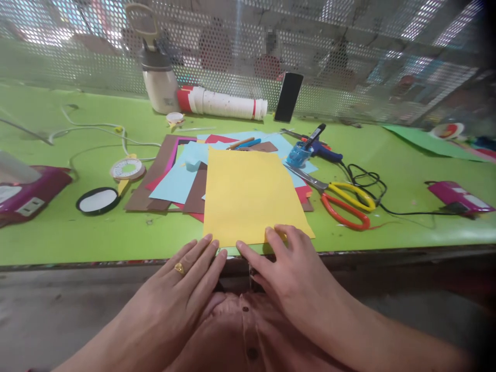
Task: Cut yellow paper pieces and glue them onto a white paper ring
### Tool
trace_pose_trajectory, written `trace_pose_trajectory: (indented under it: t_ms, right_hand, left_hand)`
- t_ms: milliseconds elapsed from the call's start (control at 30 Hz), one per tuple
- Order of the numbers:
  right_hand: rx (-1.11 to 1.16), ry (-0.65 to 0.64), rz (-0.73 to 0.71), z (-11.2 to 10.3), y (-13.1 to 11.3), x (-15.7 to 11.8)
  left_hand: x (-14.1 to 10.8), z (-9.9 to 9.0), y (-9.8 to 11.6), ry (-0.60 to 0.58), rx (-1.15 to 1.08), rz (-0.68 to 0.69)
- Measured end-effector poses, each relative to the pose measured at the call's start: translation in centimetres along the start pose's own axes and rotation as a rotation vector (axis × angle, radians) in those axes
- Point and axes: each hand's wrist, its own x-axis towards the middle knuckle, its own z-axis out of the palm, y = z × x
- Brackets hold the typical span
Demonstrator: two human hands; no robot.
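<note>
Right now, a plain yellow sheet of paper, almost square (251, 196), lies flat near the front edge of the bright green worktop (58, 240), on top of a messy pile of brown, red and light blue paper (174, 181). The left hand (189, 271) is flat and loose, with its fingers straight and close together, and its fingertips are at the near left corner of the yellow sheet. It wears a shiny gold ring (179, 268). The right hand (284, 258) is loose too, with its fingers a bit bent and spread, and its fingertips rest on the near edge of the sheet. Neither hand is gripping anything. Just right of the pile are big metal scissors with one yellow and one red-orange handle (320, 184), a little see-through blue cup (298, 155) with a black stick-like thing (315, 135) in it, and a dark blue glue gun (327, 151). On the left are a round white tape roll (115, 170) and a round black-rimmed roll (96, 211). At the back stand a cream bottle with a grey top (160, 85) and a black phone (289, 96), and between them lies a long stack of white paper cups (227, 103).
</note>
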Motion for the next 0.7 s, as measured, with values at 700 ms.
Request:
trace_pose_trajectory:
  t_ms: [700]
  right_hand:
    - [0.173, 0.174, 0.081, -0.1, 6.0, -5.2]
  left_hand:
    - [1.0, -0.2, -1.2, 0.018, -0.204, -0.132]
